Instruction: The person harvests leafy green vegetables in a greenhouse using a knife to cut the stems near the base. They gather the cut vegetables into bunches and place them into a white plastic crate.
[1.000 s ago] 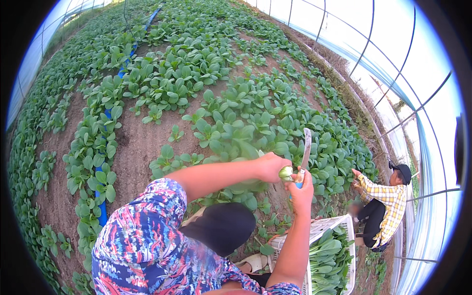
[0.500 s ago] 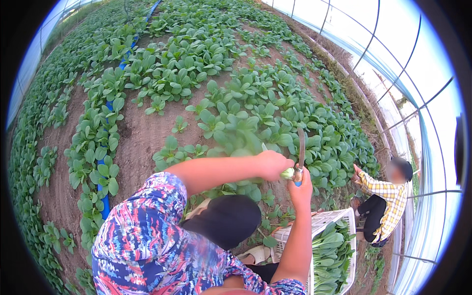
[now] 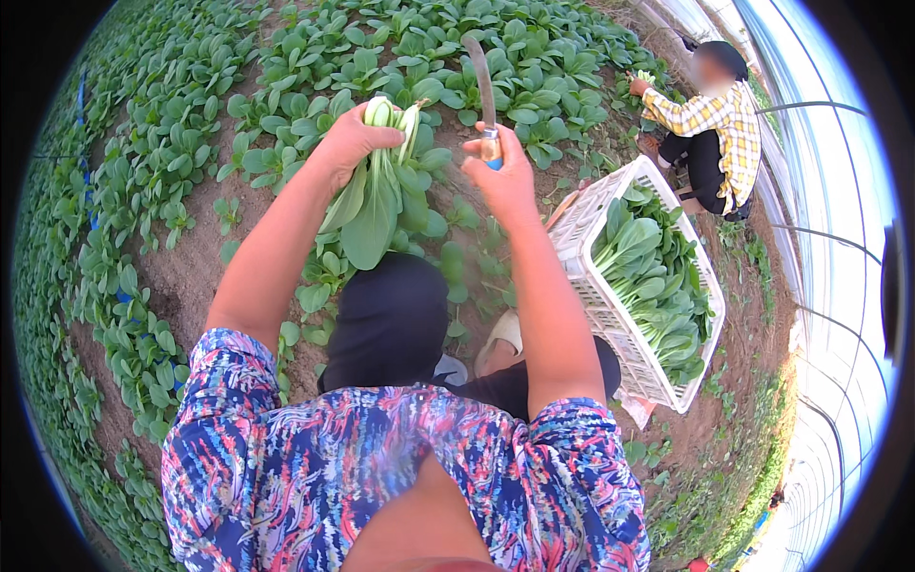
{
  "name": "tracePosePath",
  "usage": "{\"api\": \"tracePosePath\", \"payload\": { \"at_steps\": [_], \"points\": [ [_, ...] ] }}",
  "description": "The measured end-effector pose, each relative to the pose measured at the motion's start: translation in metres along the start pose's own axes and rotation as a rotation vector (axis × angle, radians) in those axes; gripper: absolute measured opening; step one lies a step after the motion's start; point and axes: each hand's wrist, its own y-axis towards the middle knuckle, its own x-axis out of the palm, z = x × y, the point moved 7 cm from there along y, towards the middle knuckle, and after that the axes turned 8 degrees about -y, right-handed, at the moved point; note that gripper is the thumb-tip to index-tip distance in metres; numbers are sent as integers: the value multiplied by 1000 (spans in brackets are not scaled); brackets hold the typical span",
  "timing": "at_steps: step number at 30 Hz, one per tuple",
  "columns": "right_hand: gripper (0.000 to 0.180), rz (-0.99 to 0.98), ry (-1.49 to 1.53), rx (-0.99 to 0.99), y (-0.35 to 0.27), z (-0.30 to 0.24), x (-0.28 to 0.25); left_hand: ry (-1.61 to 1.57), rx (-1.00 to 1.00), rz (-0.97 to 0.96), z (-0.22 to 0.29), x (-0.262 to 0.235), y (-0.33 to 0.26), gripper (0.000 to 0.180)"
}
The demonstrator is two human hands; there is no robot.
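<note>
My left hand (image 3: 355,143) is closed round a bunch of leafy greens (image 3: 372,214), pale stem bases up and broad green leaves hanging down above my knee. To its right, my right hand (image 3: 505,179) grips a sickle (image 3: 481,81) by its short handle; the curved blade points away from me, up over the growing plants. A gap separates the blade from the bunch. Right of my right forearm stands a white plastic crate (image 3: 624,329), with many cut greens (image 3: 653,276) lying in it.
Rows of leafy plants (image 3: 353,48) grow ahead and to the left in brown soil (image 3: 200,229). A blue hose (image 3: 92,205) runs along the left rows. At the far right a co-worker (image 3: 720,124) in a checked shirt crouches beside the plastic greenhouse wall (image 3: 829,181).
My hands have drawn apart, the left going left and up with the greens, now turned leaves down. The view has swung right, bringing more of the crate into sight.
</note>
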Motion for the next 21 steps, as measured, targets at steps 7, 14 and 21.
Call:
{"api": "tracePosePath", "payload": {
  "at_steps": [7, 14, 21],
  "points": [
    [41, 42, 176, 15, -2, -28, 32, 45, 53, -47, -3, 23, -5, 39],
    [39, 1, 289, 3, 3, -27, 30, 108, 33, -154, 3, 34, -11, 42],
    [46, -178, 97, 9, 4, -46, 8, 572, 174, -238, 31, 42, -10, 36]
  ]
}}
